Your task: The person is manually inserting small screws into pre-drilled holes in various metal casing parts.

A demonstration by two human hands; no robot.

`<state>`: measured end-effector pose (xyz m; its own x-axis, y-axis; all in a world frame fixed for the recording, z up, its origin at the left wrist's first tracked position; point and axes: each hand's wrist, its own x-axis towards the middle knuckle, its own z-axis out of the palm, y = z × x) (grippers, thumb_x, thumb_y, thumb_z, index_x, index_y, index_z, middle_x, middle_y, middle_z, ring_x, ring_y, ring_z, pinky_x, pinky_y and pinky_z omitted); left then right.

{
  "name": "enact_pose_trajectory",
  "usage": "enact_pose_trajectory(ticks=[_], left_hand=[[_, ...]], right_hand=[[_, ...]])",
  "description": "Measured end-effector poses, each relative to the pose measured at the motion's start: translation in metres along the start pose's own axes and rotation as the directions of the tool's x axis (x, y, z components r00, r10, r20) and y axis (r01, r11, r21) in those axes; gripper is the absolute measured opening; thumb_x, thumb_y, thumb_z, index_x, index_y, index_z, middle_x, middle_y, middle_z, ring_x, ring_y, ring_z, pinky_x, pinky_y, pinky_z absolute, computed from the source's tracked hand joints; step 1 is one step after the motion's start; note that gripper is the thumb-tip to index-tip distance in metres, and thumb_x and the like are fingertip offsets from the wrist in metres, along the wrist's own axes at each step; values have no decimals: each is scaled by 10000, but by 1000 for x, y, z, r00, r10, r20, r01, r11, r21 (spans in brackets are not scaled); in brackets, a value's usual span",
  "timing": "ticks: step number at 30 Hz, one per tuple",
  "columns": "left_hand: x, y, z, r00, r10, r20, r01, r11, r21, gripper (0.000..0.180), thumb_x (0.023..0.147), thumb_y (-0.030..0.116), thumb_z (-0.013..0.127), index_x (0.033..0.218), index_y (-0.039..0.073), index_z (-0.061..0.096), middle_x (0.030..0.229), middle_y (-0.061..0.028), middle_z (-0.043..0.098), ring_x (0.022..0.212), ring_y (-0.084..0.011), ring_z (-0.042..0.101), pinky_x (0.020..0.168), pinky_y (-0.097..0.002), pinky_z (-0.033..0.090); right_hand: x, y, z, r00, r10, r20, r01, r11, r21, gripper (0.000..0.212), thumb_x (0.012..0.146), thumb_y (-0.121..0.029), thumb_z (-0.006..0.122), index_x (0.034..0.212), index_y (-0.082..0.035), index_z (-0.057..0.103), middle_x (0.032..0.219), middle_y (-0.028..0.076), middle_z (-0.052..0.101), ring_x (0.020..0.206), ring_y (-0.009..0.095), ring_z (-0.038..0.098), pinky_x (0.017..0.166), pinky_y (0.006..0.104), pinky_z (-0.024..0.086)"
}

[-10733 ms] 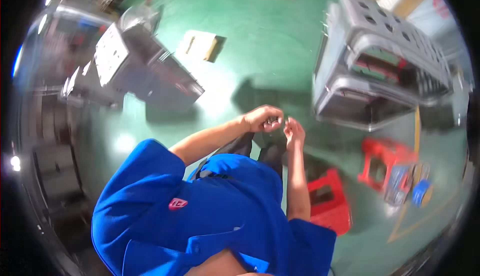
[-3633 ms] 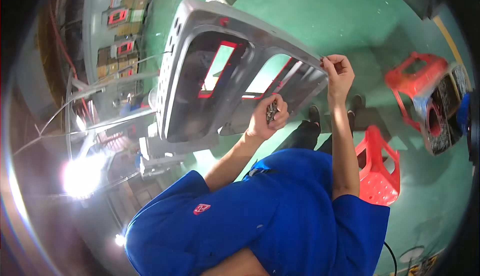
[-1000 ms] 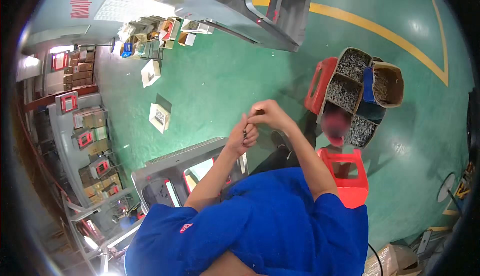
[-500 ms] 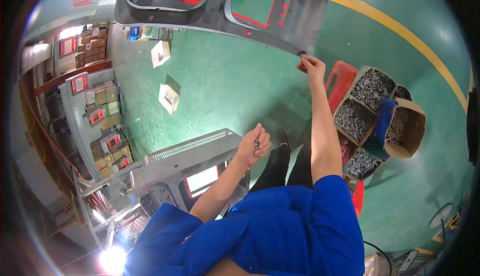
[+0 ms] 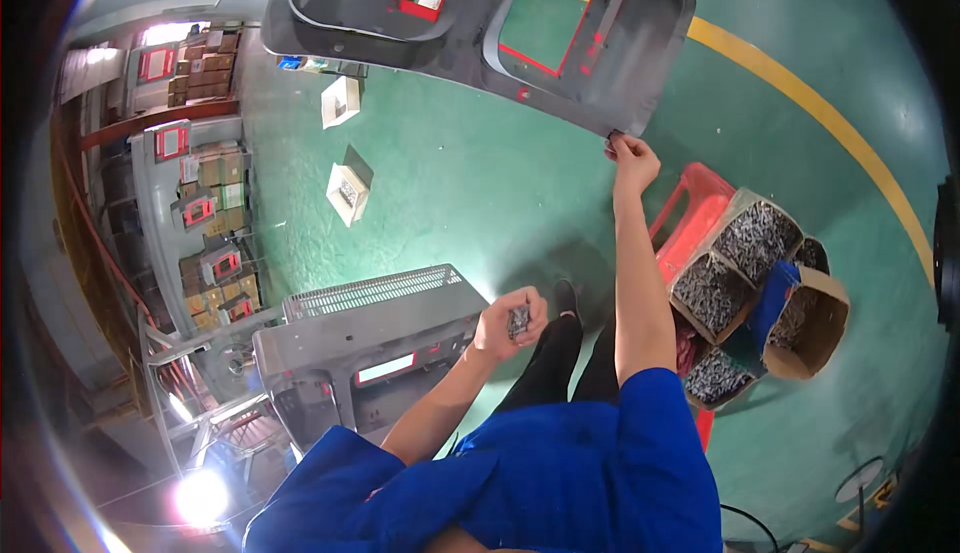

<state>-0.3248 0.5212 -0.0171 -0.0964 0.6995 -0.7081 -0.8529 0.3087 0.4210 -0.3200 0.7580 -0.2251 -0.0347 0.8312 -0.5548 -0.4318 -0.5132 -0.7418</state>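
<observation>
A large dark grey panel (image 5: 470,63) with cut-outs edged in red hangs across the top of the view. At its lower right corner my right hand (image 5: 634,165) pinches with thumb and fingers; a small dark piece shows at the tips, too small to name. Lower down and apart from that panel, my left hand (image 5: 507,325) curls around a cluster of small grey metal fasteners (image 5: 518,321) that show in the palm. Beside the left forearm stands a second grey panel (image 5: 380,338) with a slotted edge.
On the right, a red plastic stool (image 5: 692,215) bears cartons of grey metal fasteners (image 5: 712,293) and a blue and brown box (image 5: 805,323). Two small white boxes (image 5: 347,193) stand on the green floor. Shelving with cartons (image 5: 215,168) lines the left, and a bright lamp (image 5: 202,496) glows lower left.
My view has shifted, so the upper panel sits lower and further right. My right hand stays at its corner. My left hand has turned, and the fasteners in its palm show more.
</observation>
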Motion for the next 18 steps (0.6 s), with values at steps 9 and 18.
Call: enact_pose_trajectory(ticks=[9, 18], left_hand=[[-9, 19, 5, 1000, -2, -15, 4, 989, 146, 227, 910, 218, 433, 814, 16, 474, 637, -45, 416, 439, -76, 320, 386, -211, 269], [-13, 34, 28, 989, 144, -33, -146, 987, -62, 179, 932, 210, 467, 892, 44, 520, 626, 1, 421, 442, -46, 305, 383, -184, 215]], right_hand=[[3, 15, 24, 994, 98, -45, -101, 993, -68, 144, 734, -58, 708, 816, 48, 657, 727, 66, 634, 613, 145, 624, 503, 238, 487], [-148, -121, 8, 670, 158, 726, -139, 986, -87, 64, 733, -4, 691, 766, 5, 637, 732, 25, 604, 634, 86, 556, 546, 221, 422]])
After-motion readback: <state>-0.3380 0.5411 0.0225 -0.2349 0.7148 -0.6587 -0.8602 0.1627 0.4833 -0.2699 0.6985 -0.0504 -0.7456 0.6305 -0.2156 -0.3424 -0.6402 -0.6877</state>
